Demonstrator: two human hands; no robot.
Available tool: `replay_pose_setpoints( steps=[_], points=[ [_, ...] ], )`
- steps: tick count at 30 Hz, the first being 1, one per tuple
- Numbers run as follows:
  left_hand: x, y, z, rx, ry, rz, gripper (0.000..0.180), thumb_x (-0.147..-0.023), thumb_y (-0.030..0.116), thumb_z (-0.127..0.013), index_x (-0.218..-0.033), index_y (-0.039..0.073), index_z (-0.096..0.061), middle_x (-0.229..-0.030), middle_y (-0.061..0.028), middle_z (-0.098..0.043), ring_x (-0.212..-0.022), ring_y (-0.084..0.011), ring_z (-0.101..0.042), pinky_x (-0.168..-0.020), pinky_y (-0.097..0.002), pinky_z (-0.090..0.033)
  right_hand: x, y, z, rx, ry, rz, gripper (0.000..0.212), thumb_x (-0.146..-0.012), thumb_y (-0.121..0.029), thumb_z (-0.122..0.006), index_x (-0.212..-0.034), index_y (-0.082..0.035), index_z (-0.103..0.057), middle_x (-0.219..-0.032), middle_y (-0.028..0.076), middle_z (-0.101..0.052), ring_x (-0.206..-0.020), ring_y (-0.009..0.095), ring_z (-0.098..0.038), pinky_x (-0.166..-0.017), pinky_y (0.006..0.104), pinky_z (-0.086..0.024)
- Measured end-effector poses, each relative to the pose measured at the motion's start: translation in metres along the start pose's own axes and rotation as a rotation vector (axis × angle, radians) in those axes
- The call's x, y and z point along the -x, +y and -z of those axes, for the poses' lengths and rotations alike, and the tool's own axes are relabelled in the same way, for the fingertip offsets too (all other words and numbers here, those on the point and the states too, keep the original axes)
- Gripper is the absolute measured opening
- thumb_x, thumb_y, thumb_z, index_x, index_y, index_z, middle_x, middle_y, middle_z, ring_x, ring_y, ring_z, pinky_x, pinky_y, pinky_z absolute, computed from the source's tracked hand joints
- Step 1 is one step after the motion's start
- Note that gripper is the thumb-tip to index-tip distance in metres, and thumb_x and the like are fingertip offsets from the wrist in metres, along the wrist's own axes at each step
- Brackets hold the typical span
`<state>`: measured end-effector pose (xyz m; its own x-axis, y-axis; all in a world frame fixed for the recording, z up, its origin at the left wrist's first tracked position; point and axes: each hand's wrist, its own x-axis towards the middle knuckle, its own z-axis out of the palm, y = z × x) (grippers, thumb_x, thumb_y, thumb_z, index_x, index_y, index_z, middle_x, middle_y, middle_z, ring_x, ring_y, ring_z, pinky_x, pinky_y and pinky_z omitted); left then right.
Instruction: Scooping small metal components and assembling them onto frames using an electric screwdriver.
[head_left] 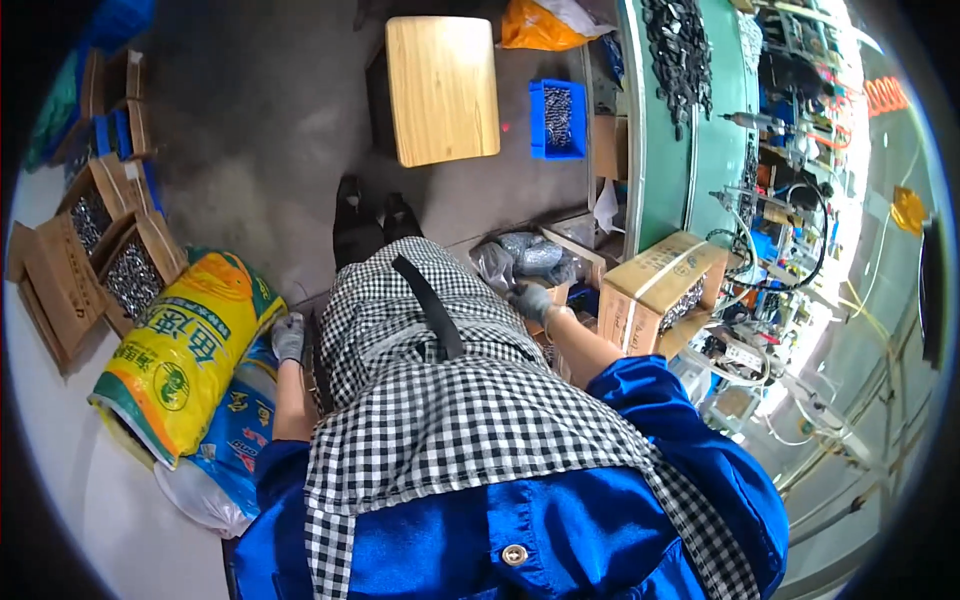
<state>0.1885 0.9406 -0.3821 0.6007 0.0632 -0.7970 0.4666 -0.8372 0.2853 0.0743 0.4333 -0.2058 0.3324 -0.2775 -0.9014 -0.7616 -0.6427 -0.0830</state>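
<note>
Smooth grey floor [250, 120] lay under everything. Grey gloves covered both hands. The left hand's [289, 337] fingers were curled, just beside a shiny yellow plastic sack [190, 345]. The right hand's [533, 302] fingers were partly bent near a crinkly clear plastic bag of grey bits [537, 255]. I could not tell if either hand held anything. Farther out stood a square brown cardboard box [655, 275] and a flat wooden stool with round corners [443, 90].
</note>
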Motion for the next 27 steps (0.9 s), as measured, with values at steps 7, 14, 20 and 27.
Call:
replay_pose_setpoints(
  steps=[7,14,20,27],
  points=[
    [0.002,-0.028,0.001,0.494,0.137,0.128,0.022,-0.083,0.025,-0.063,-0.093,0.006,-0.067,-0.088,-0.0112,-0.068,-0.081,-0.0215,-0.063,-0.073,-0.0337,-0.048,-0.023,0.038,-0.015,-0.004,-0.064,0.050,0.029,-0.084,-0.026,-0.058,-0.104,-0.004,-0.064,-0.092,0.015,-0.066,-0.078,0.026,-0.062,-0.073,0.0347,-0.048],
    [0.052,0.025,-0.041,0.331,0.072,-0.005,0.025,-0.082,0.026,-0.064,-0.094,0.005,-0.067,-0.089,-0.0117,-0.068,-0.081,-0.0231,-0.064,-0.078,-0.0314,-0.048,-0.031,0.018,0.010,-0.214,0.082,0.064,0.028,-0.082,-0.028,-0.060,-0.099,-0.007,-0.067,-0.093,0.017,-0.066,-0.087,0.033,-0.062,-0.077,0.0384,-0.047],
    [0.048,0.049,-0.029,0.318,0.215,-0.037,0.023,-0.081,0.025,-0.064,-0.091,0.005,-0.067,-0.086,-0.0135,-0.067,-0.078,-0.0249,-0.064,-0.074,-0.0337,-0.048,-0.034,-0.001,0.050,0.120,0.035,0.150,0.028,-0.085,-0.024,-0.058,-0.105,-0.005,-0.064,-0.091,0.012,-0.068,-0.079,0.020,-0.062,-0.074,0.0338,-0.049],
    [0.069,0.064,-0.001,0.358,0.337,0.012,0.028,-0.079,0.032,-0.064,-0.088,0.005,-0.066,-0.080,-0.0152,-0.066,-0.072,-0.0271,-0.063,-0.068,-0.0368,-0.048,-0.064,-0.039,0.086,0.063,0.093,0.288,0.034,-0.081,-0.031,-0.057,-0.105,-0.008,-0.065,-0.097,0.015,-0.066,-0.091,0.029,-0.064,-0.078,0.0378,-0.049]
  ],
)
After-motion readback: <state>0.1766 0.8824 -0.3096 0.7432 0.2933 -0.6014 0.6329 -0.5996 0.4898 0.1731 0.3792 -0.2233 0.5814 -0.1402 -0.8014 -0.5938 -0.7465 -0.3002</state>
